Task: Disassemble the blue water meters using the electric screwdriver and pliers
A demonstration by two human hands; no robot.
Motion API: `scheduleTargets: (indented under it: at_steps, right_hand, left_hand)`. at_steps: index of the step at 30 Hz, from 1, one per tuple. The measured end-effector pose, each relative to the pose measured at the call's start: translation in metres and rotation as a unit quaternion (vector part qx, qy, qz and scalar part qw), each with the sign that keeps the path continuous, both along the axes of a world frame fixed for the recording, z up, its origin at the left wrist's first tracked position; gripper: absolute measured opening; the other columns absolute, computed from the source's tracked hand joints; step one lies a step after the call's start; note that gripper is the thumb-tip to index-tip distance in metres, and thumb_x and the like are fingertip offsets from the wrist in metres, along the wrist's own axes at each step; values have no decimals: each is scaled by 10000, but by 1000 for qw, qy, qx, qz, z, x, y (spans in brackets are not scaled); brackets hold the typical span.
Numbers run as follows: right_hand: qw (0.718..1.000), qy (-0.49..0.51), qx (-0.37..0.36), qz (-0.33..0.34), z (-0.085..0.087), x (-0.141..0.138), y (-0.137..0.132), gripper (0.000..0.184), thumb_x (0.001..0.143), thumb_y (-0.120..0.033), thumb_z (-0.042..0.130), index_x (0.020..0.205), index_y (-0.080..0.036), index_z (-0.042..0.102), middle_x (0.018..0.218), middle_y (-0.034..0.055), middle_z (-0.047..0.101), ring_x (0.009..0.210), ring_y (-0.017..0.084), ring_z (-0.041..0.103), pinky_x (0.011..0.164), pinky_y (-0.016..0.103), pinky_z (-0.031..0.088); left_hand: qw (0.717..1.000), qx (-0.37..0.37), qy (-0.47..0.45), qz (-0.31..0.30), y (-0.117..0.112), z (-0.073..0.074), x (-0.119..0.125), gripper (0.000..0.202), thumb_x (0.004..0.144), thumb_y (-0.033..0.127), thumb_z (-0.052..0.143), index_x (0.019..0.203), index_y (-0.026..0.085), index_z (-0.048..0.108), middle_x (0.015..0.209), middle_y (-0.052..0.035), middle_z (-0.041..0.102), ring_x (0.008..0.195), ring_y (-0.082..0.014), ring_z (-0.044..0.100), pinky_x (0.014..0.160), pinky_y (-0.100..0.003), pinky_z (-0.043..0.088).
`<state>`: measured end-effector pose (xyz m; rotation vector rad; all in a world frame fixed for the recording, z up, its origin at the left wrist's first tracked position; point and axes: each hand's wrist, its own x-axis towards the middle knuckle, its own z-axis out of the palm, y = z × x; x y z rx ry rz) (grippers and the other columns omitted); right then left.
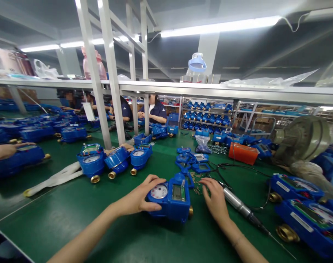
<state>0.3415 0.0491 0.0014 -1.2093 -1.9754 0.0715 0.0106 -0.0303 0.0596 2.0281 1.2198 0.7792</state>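
Note:
My left hand [140,197] grips a blue water meter [169,199] at its round dial end, fingers on top and thumb along the near side. The meter has a small grey display, an exposed green circuit board and a brass fitting on its right. My right hand [215,199] reaches over the table beside a pile of small brass screws [196,179], its fingers curved and slightly apart. No object shows in its fingers. Just right of that hand lies a silver electric screwdriver [237,202] with a cord. Blue plastic covers [187,159] lie behind the screws.
Several blue meters [91,162] stand at the left, near a white glove [57,179]. More meters [300,223] crowd the right, below a large blower [303,138]. An orange box [243,153] sits behind the cord. Another person's hand [4,151] touches a meter at far left.

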Motion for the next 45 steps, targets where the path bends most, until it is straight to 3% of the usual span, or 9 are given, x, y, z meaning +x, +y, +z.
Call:
scheduleTargets:
  at_steps: [5, 8, 11, 15, 22, 28, 35, 39, 45]
  right_hand:
    - [987, -74, -47, -138, 4, 76, 0, 393, 855, -358, 499, 1131, -158, 696, 1182, 232, 578, 1078, 441, 580, 851, 610, 477]
    - [978, -108, -114, -140, 2, 105, -5, 506, 836, -424, 548, 1300, -239, 627, 948, 139, 632, 788, 340, 660, 682, 462, 535]
    - [971, -119, -160, -130, 2, 112, -5, 551, 850, -443, 553, 1377, -281, 553, 917, 98, 665, 791, 317, 682, 716, 420, 536]
    - [963, -105, -203, -144, 9, 102, 4, 651, 829, -400, 605, 1417, -145, 487, 1070, 182, 686, 906, 360, 688, 790, 440, 518]
    - [945, 5, -275, -177, 58, 104, 10, 431, 706, -308, 750, 1055, -79, 645, 857, 146, 694, 792, 292, 672, 745, 382, 494]
    - [924, 222, -310, -19, 126, 90, -19, 410, 701, -384, 751, 972, -161, 541, 624, -35, 561, 512, 130, 526, 524, 291, 474]
    - [874, 421, -203, 132, 175, 30, -52, 353, 693, -335, 747, 917, -227, 496, 570, -102, 460, 485, 79, 438, 458, 219, 414]
    - [785, 530, -141, 289, 184, -9, -78, 235, 758, -200, 707, 913, -220, 532, 535, -107, 459, 430, 59, 411, 435, 198, 382]
    - [764, 518, -152, 352, 161, -43, -85, 176, 817, -175, 669, 927, -218, 537, 545, -103, 464, 406, 62, 427, 426, 211, 366]
  left_hand:
    - [992, -49, -89, -77, 17, -10, -4, 728, 720, 548, 769, 1366, 320, 524, 1342, -64, 454, 1267, -286, 502, 1095, -396, 418]
    - [983, -71, -149, -85, 20, -19, -5, 769, 677, 630, 764, 1324, 264, 563, 1333, -91, 456, 1251, -313, 522, 1074, -406, 439]
    - [971, -104, -199, -77, 19, -24, -7, 799, 732, 734, 639, 1347, 235, 535, 1366, -116, 503, 1246, -326, 544, 1053, -418, 456]
    - [959, -176, -217, -48, 12, -25, -5, 685, 856, 629, 572, 1415, 251, 455, 1398, -115, 565, 1226, -303, 588, 1029, -419, 480]
    - [943, -253, -213, -28, 0, -14, 12, 637, 842, 534, 662, 1387, 245, 503, 1314, -79, 656, 1197, -282, 611, 1039, -398, 483]
    - [921, -323, -209, -58, 16, 0, 20, 677, 761, 412, 792, 1373, 261, 548, 1392, -69, 618, 1232, -265, 614, 1019, -347, 516]
    - [880, -373, -294, 4, 17, -15, 39, 816, 761, 484, 746, 1471, 247, 422, 1388, -112, 619, 1125, -282, 689, 900, -334, 591]
    - [861, -378, -339, 35, 8, -16, 48, 782, 767, 438, 737, 1457, 239, 429, 1348, -100, 651, 1105, -261, 699, 903, -296, 586]
    - [842, -396, -362, 52, 7, -10, 51, 780, 732, 403, 767, 1430, 238, 460, 1317, -97, 672, 1055, -265, 717, 873, -306, 597]
